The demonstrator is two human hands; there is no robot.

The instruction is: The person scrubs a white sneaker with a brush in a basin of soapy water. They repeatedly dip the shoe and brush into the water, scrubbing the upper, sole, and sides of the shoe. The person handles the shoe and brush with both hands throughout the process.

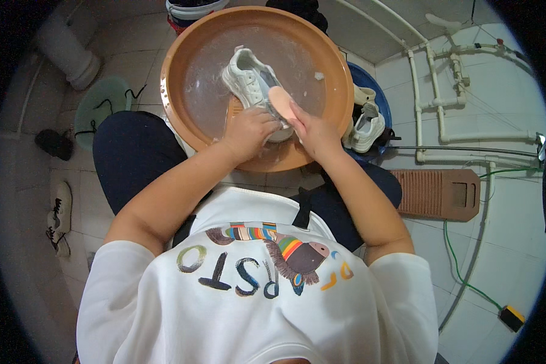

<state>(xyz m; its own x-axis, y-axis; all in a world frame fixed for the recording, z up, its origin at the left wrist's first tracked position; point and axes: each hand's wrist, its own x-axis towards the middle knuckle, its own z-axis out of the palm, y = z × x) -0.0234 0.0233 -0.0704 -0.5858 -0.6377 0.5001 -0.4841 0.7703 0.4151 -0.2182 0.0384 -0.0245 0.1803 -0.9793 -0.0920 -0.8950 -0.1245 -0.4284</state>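
Observation:
A white sneaker [245,84] lies in a large orange-brown basin [340,115], its heel pointing away from me and its toe toward me. My left hand [250,130] is closed on the toe end, partly covering it. In my right hand [312,128] is a scrub brush [280,101] with a peach-coloured back, its bristles turned to the shoe's right side near the laces. Cloudy, sudsy water fills the basin floor. Under the sneaker a ribbed brown washboard [233,111] shows in part.
On the right, a blue basin [383,100] holds white shoes [367,126]. A brown washboard [438,194] lies on the tiles near white wall pipes [420,103]. To the left stand a pale green basin [118,91] with dark laces and another shoe [60,209].

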